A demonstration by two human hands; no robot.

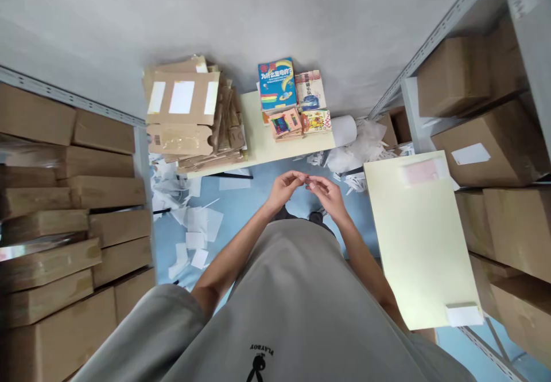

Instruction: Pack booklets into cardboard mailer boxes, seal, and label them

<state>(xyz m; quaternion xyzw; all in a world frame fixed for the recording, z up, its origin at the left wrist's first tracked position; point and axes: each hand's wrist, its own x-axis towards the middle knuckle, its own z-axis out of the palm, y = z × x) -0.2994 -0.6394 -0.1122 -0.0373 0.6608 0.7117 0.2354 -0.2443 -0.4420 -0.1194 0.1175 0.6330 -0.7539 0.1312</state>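
My left hand (284,190) and my right hand (327,191) meet in front of my body, thumbs and fingertips pinched together. Between the fingertips is a small dark reddish thing (307,180), too small to name. Both hands are above the blue floor, just short of the narrow pale yellow table (262,154). Beyond them on that table lie a stack of books with a blue cover (276,85), a white-covered book (310,90), a yellow patterned book (315,121) and a pile of small pink booklets or card packs (285,124).
Flattened cardboard boxes (181,115) are piled at the table's left end. A white roll (343,131) sits at its right. Another pale table (422,238) stands to my right. Shelves of cartons (107,175) flank both sides. Paper scraps (198,241) litter the floor.
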